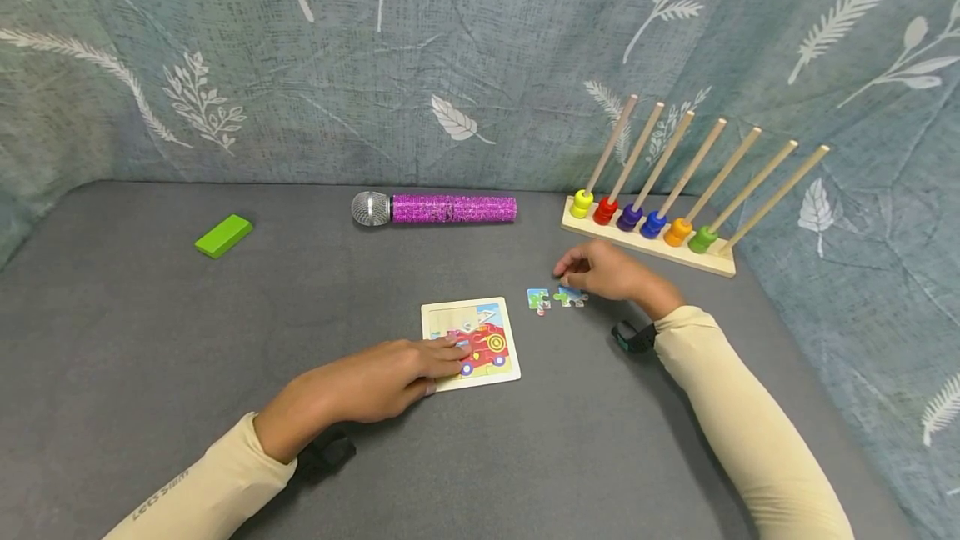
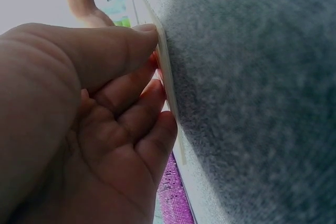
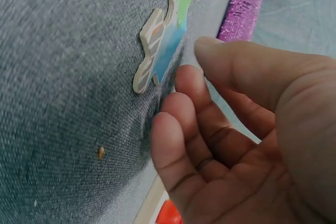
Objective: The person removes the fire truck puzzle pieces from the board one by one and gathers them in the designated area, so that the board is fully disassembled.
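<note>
A square wooden jigsaw puzzle board (image 1: 513, 350) with a red vehicle picture lies on the table, its upper left part showing bare wood. My left hand (image 1: 382, 377) rests on its left side. The fingers lie over the picture, and the thumb touches the edge of the board in the left wrist view. Two loose puzzle pieces lie right of the board: a green and blue piece (image 1: 537, 298) and a blue striped piece (image 1: 572, 297). Just above the striped piece (image 3: 167, 48) hovers my right hand (image 1: 606, 270), fingers loosely bent, apart from it, holding nothing.
A purple glittery microphone (image 1: 453, 208) lies behind the board. At the back right stands a wooden rack (image 1: 652, 247) with tall pegs and coloured rings, close to my right hand. A green block (image 1: 224, 236) sits at the left. A leaf-patterned cloth (image 1: 315, 107) hangs behind the table.
</note>
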A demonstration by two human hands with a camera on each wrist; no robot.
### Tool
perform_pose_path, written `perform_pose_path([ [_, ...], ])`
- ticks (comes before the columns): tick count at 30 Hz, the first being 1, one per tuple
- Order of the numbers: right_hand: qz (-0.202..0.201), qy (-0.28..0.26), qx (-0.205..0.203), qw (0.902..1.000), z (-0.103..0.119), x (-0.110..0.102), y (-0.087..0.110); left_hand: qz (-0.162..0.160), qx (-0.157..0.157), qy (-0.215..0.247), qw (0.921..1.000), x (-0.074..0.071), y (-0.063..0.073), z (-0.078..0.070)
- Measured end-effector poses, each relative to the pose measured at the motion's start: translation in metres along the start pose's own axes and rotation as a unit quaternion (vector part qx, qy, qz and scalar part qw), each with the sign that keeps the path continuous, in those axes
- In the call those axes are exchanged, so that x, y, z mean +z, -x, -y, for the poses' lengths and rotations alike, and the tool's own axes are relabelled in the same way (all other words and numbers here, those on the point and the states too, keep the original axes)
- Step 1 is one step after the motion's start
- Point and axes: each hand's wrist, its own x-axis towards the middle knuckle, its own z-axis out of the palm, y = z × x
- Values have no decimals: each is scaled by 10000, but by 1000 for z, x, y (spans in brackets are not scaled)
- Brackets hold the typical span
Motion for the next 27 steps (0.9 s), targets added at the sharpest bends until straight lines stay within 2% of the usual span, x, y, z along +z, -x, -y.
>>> perform_pose_path([
  [7,-492,84,-253,9984,8,1,1,8,-18,20,10000,0,0,1],
  [11,-618,163,-452,9969,13,3,0,7,-15,6,10000,-1,-1,2],
  [19,-459,23,-538,9975,25,15,-2,79,-46,0,10000,-1,0,1],
  [27,-464,-92,-889,9949,35,26,-6,104,-17,-25,9999,-1,-1,0],
])
